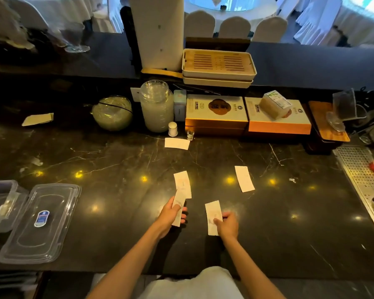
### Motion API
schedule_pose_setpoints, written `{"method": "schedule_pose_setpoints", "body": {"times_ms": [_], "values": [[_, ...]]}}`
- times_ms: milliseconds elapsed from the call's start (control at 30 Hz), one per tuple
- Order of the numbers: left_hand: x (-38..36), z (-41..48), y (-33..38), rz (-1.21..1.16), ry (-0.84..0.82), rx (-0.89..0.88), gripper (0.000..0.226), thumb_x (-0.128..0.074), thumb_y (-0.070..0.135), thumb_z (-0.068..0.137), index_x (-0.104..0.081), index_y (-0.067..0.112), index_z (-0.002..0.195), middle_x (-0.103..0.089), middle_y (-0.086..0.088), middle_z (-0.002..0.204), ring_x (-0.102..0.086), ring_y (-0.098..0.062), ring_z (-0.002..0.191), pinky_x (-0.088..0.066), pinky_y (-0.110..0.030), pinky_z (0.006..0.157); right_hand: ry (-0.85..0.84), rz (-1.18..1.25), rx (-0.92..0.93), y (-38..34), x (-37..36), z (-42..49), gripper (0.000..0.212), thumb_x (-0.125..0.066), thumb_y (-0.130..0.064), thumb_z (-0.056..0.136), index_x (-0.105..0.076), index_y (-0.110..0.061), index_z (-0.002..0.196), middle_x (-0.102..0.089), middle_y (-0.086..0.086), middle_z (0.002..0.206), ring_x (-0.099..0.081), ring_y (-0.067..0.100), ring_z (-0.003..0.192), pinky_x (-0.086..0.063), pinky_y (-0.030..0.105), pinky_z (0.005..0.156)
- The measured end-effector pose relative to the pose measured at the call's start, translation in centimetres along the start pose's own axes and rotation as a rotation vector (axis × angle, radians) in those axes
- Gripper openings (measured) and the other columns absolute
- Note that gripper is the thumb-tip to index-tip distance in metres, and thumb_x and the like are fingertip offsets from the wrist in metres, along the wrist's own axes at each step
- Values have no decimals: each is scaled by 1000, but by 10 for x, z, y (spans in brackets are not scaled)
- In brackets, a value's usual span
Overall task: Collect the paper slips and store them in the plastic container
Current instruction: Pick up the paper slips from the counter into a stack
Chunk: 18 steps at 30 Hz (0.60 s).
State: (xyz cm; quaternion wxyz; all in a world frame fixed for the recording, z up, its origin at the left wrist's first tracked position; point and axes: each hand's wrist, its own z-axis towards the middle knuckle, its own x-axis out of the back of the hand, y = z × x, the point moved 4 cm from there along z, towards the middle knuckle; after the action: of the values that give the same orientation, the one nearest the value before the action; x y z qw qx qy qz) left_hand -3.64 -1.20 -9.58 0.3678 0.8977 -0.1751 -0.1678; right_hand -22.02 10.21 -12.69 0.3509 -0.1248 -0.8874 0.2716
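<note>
While my left hand (172,214) is closed on one white paper slip (179,209), a second white slip (183,184) lies flat just beyond its fingertips, and the top of the held slip overlaps its near end. The long axis of this slip runs away from me, nearly in line with the held one, so I judge that this hand is the nearer one for it. My right hand (227,225) has its fingers bent on the right edge of a third white slip (213,217), which also points away from me; whether it is already lifted I cannot tell. Two more slips remain: one (244,179) further out to the right, one (177,143) near the back edge, beside a small glass (190,134). The clear plastic container (0,203) stands open at the left edge of the black marble counter (289,223), its transparent lid (41,223) beside it, well apart from both hands. The counter is glossy, with lamp reflections, and its middle leaves free room.
</note>
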Motion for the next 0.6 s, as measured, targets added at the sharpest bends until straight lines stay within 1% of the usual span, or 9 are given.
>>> {"method": "schedule_pose_setpoints", "body": {"times_ms": [100,167,233,300,367,433,500,533,600], "values": [[22,1,6,-32,-20,32,46,-37,15,104,-28,23,149,-60,-17,95,-59,-21,70,-53,-32,65,-29,135,38,-26,-17,-5,27,-71,-16,88,-58,-10,111,-65,12,113,-58,20,92,-51,30,76],[37,1,12,-56,-20,38,44,-38,23,105,-30,17,148,-60,-16,94,-59,-20,70,-53,-31,65,-103,236,74,-49,-31,-12,24,-72,-18,87,-59,-15,107,-64,8,108,-61,19,93,-56,33,76],[51,2,17,-77,-19,55,45,-37,35,104,-35,12,143,-61,-15,94,-60,-20,68,-55,-30,63,-187,277,139,-77,-44,-22,21,-73,-19,87,-58,-20,101,-64,3,104,-64,15,91,-57,28,67],[64,5,22,-102,-36,91,54,-32,46,103,-40,7,138,-61,-15,93,-61,-20,67,-55,-30,61,-262,252,212,-105,-55,-32,21,-73,-21,87,-59,-20,103,-65,-1,102,-67,12,88,-54,22,58],[74,7,27,-130,-107,138,66,-24,57,100,-47,6,135,-61,-15,93,-60,-20,69,-53,-30,63,-353,214,284,-131,-65,-40,20,-73,-23,86,-60,-21,101,-69,-1,100,-72,13,85,-54,21,55],[83,9,33,-191,-201,176,74,-19,64,96,-53,9,131,-62,-15,92,-60,-21,73,-51,-30,66,-416,99,418,-154,-72,-49,16,-74,-22,85,-60,-22,94,-71,-1,97,-71,12,85,-51,20,56],[94,11,37,-287,-302,236,77,-17,67,95,-57,10,127,-64,-17,94,-61,-25,77,-50,-33,68,-450,-191,664,-179,-77,-56,14,-76,-21,83,-63,-25,87,-67,-8,91,-64,6,85,-46,17,66],[99,12,39,-322,-359,270,78,-16,67,95,-59,10,126,-65,-20,98,-62,-27,80,-51,-34,70,-492,-338,775,-191,-80,-61,13,-76,-21,82,-64,-26,86,-65,-11,90,-62,5,85,-47,18,71],[109,12,42,-345,-479,314,75,-16,65,96,-60,12,128,-65,-23,107,-64,-30,86,-52,-37,73,-601,-601,912,-215,-85,-67,9,-75,-21,84,-68,-26,87,-66,-11,92,-62,7,90,-50,24,81]]}}
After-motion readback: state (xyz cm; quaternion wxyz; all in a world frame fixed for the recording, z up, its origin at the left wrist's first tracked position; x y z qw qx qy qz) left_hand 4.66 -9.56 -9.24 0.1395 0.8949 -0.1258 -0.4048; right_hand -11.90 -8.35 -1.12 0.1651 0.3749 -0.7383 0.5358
